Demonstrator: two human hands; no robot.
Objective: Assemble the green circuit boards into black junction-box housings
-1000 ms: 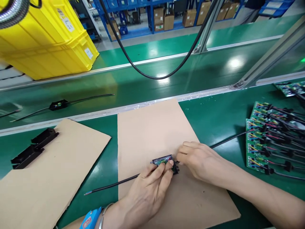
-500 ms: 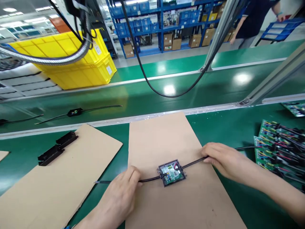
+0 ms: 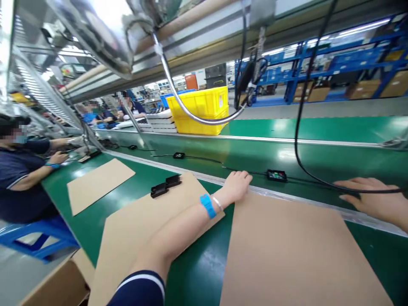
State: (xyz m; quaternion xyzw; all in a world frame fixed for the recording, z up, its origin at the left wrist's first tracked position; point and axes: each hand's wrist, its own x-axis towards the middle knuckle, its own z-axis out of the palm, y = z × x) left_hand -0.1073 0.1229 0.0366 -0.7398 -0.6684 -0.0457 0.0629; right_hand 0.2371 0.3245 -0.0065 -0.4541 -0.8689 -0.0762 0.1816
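A black open case with a green circuit board inside (image 3: 276,175) lies on the green strip beyond the metal rail, with a black cable running out of each side. My left hand (image 3: 236,186) is at the rail, its fingers curled down at the case's left cable (image 3: 258,172). To the right, my right hand (image 3: 371,197) reaches over the strip at the end of the other cable (image 3: 307,181). Its fingers are stretched out and the thumb is apart. A hanging black cable (image 3: 298,140) loops down and crosses in front of that hand.
Cardboard sheets (image 3: 287,250) lie on the green bench, one carrying two black case parts (image 3: 165,186). Another cabled case (image 3: 179,155) sits farther left on the strip. Yellow crates (image 3: 199,110) stand behind. A co-worker (image 3: 22,178) sits at the left. A metal conduit (image 3: 191,114) hangs overhead.
The cabled case has gone from the cardboard in front of me to the strip beyond the rail. Both hands have moved forward with it, and my view has turned left.
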